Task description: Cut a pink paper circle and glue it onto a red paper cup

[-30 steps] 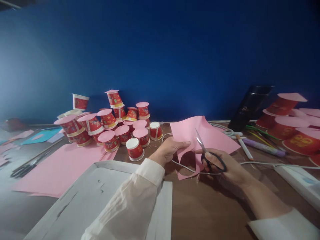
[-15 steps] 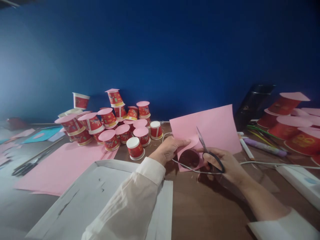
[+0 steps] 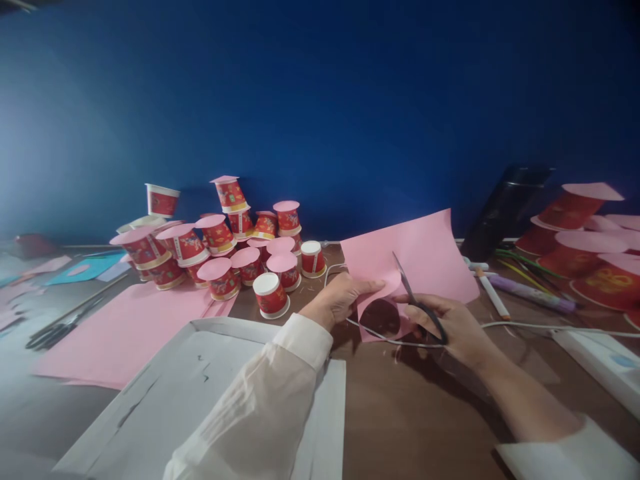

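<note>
1. Pink paper [image 3: 425, 250] is held up over the brown table [image 3: 400, 420], between our two hands, with a round opening near its lower left corner.
2. Our left hand [image 3: 337, 300] pinches the paper at its left side, thumb laid on the near face. We should grip lightly and close to the cut, so that the sheet stays taut without creasing.
3. Our right hand [image 3: 453, 327] holds the scissors [image 3: 410, 291], fingers curled about the black handles, the tip pointing up and slightly left. Whether the blades stand apart is hard to tell from this angle; we should check before squeezing.
4. For a smooth curve, we should turn the paper into the blades with the left hand rather than twist the right wrist, using long, even strokes.
5. The left thumb points toward the blades; we should hold its tip clear of the cutting line.
6. White cord [image 3: 420, 345] runs close to the paper's lower edge; we should lift the sheet well away from it, since a blade could catch it.
</note>
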`<state>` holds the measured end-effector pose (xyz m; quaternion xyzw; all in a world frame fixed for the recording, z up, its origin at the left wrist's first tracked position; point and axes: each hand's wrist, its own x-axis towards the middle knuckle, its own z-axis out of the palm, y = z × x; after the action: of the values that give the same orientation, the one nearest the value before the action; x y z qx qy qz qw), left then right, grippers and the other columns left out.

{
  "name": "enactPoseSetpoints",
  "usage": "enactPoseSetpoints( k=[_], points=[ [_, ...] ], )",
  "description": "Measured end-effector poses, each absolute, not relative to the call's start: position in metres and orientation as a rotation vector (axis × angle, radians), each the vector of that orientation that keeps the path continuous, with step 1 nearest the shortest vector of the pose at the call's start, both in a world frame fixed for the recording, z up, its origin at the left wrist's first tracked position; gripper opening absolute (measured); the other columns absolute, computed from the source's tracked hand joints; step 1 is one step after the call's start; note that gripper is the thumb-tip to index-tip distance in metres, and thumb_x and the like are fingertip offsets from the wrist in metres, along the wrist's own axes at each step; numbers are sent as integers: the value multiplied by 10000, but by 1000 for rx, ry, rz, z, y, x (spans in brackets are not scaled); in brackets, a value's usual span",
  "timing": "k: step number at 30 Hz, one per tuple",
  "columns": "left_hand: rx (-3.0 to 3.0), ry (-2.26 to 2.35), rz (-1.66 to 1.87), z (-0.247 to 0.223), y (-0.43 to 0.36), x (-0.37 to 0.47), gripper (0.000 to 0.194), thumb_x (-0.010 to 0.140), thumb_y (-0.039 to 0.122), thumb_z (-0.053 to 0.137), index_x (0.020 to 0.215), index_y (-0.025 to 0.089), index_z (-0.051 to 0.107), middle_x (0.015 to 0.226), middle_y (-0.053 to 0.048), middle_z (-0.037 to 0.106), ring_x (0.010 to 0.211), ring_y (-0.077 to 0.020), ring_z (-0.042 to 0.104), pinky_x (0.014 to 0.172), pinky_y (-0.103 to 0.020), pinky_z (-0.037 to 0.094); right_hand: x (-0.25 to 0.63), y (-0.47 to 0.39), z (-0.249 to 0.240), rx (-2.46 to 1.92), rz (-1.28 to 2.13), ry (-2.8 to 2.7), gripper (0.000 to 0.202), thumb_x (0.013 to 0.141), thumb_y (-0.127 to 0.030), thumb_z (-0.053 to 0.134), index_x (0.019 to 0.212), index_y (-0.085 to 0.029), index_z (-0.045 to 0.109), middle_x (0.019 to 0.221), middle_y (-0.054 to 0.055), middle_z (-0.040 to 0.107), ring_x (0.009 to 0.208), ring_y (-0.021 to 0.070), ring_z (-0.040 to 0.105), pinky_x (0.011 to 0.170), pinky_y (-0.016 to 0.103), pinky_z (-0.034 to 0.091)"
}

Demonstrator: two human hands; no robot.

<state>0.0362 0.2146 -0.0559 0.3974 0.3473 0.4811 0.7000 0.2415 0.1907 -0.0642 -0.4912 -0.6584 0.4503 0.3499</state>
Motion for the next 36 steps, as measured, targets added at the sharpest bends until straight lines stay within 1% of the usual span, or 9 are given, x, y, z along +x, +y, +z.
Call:
enactPoseSetpoints(
  k=[6, 10, 16, 24, 27, 30, 36],
  points=[
    [838, 748, 1053, -55, 214, 37, 394, 600, 198, 878, 944, 68, 738, 909, -143, 755, 799, -232, 693, 887, -415, 515, 240, 191, -66, -1267, 1262, -1608, 725, 682, -672, 704, 1144, -114, 720, 538, 2, 577, 465, 128, 521, 428, 237, 423],
    [835, 743, 1063, -55, 215, 36, 362, 619, 170, 862, 942, 63, 738, 899, -137, 755, 798, -223, 695, 887, -396, 520, 242, 193, -71, -1266, 1276, -1605, 723, 693, -659, 706, 1176, -121, 712, 524, -8, 566, 445, 122, 504, 426, 239, 422],
    [832, 736, 1057, -55, 215, 35, 372, 631, 170, 852, 972, 77, 736, 938, -135, 754, 807, -223, 702, 873, -391, 528, 242, 193, -70, -1268, 1184, -1640, 680, 689, -651, 706, 1121, -129, 744, 512, -10, 557, 459, 118, 491, 429, 232, 393],
    [847, 743, 1066, -51, 216, 33, 377, 594, 179, 874, 931, 77, 741, 957, -137, 754, 805, -211, 700, 850, -354, 535, 245, 195, -74, -1271, 1191, -1658, 671, 720, -628, 701, 1172, -133, 724, 543, -5, 583, 485, 125, 511, 453, 236, 412],
    [846, 747, 1064, -51, 216, 32, 378, 580, 185, 884, 915, 82, 742, 919, -126, 756, 775, -201, 695, 816, -340, 541, 246, 195, -73, -1246, 1154, -1704, 621, 730, -603, 705, 1148, -145, 740, 552, 6, 594, 501, 137, 527, 468, 242, 435],
    [856, 736, 1065, -51, 216, 31, 395, 581, 190, 886, 936, 91, 743, 935, -123, 756, 788, -200, 696, 813, -335, 541, 245, 195, -71, -1242, 1115, -1729, 575, 743, -580, 701, 1121, -150, 754, 565, 16, 598, 517, 141, 530, 468, 237, 439],
    [852, 766, 1026, -50, 217, 29, 403, 577, 210, 888, 931, 87, 740, 899, -125, 753, 746, -201, 691, 765, -336, 543, 244, 194, -73, -1275, 1153, -1687, 643, 741, -604, 690, 1161, -118, 728, 557, 2, 560, 498, 119, 489, 446, 226, 405]
  ],
)
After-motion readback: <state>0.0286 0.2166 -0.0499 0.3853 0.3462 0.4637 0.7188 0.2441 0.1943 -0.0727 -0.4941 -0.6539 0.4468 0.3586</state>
